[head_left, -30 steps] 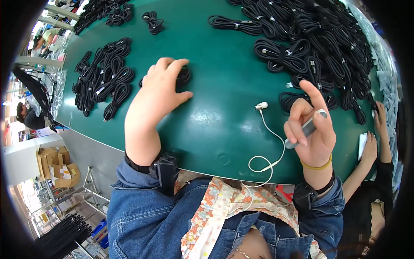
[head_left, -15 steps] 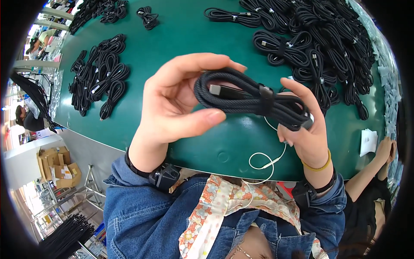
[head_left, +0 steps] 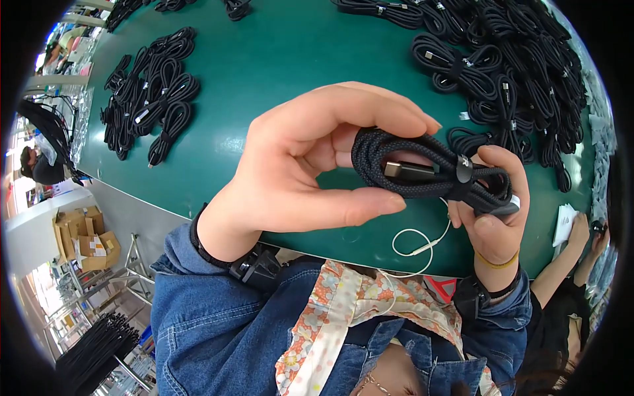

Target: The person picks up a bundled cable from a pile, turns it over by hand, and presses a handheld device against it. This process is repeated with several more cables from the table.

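A black braided charging cable (head_left: 422, 191), coiled into a long bundle, is held above the green table. A strap (head_left: 464, 170) cinches the coil, and a metal-tipped plug (head_left: 406, 171) lies inside its left loop. My left hand (head_left: 284, 165) curls round the left end of the coil, thumb below and fingers above. At the other end, my right hand (head_left: 495, 228) grips the coil from beneath, next to a small white tag (head_left: 508, 207); the coil hides some of its fingers.
A large heap of coiled black cables (head_left: 528, 72) covers the table's far right, and a smaller group (head_left: 155, 99) lies at left. A thin white cord (head_left: 422, 249) loops by the table's near edge. At right, another person's hand (head_left: 579, 230) touches white paper (head_left: 564, 224). Cardboard boxes (head_left: 82, 231) stand lower left.
Both hands and the coiled cable have shifted right and slightly down in view. My left hand's fingers and thumb reach further along the coil. The other person's hand has come onto the white paper.
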Action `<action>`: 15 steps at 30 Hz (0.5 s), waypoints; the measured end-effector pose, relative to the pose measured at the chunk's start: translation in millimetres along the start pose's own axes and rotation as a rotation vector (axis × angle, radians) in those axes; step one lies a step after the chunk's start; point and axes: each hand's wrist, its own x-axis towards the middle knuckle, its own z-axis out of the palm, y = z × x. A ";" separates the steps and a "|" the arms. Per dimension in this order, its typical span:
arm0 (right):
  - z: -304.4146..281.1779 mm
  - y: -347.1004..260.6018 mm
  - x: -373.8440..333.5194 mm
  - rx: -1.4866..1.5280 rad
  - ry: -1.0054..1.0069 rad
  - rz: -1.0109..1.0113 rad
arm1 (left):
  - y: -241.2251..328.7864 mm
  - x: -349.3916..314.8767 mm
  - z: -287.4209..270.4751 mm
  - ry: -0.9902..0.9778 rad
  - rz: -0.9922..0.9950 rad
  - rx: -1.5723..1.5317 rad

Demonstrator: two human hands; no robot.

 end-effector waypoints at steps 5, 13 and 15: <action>-0.1 0.1 0.9 -0.015 0.003 0.011 | 0.6 -1.8 1.5 0.039 -0.033 -0.067; -6.6 4.8 0.8 0.073 -0.138 -0.016 | 5.2 -4.1 0.8 0.075 -0.133 -0.179; -9.2 3.5 0.4 0.068 -0.156 -0.010 | 5.4 -3.8 1.3 0.091 -0.157 -0.244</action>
